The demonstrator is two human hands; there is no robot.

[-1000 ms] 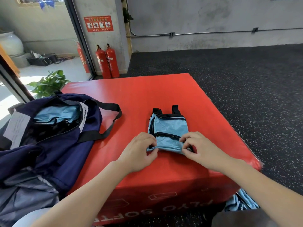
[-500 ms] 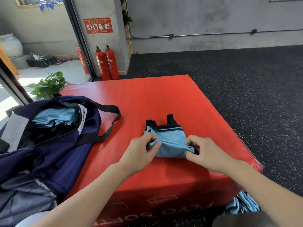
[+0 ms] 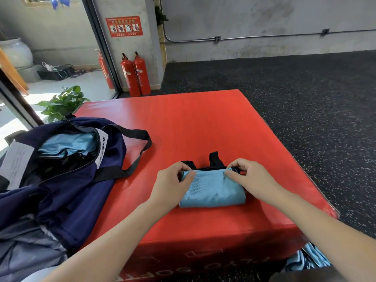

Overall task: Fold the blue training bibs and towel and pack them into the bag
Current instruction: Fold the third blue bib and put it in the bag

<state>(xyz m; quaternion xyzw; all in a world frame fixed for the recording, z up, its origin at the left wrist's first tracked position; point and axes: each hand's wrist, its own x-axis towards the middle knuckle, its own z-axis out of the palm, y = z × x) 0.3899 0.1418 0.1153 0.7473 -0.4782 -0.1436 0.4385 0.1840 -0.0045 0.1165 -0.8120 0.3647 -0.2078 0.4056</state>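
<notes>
Folded bib (image 3: 211, 188) laid near front edge of red box (image 3: 193, 123), far corners pinched by left hand (image 3: 173, 184) and right hand (image 3: 250, 178), open bag (image 3: 61, 159) at left, speckled black floor (image 3: 305, 94), extinguishers (image 3: 135, 74) against grey wall.

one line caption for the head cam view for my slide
Both hands, left hand and right hand, pinch a folded blue bib on the red box beside the open navy bag.

My left hand (image 3: 172, 185) and right hand (image 3: 251, 180), both bare: no gloves, rings or watch. My forearms are uncovered to the frame's lower edge, with no sleeve reaching either wrist. Short, unpainted fingernails.
</notes>
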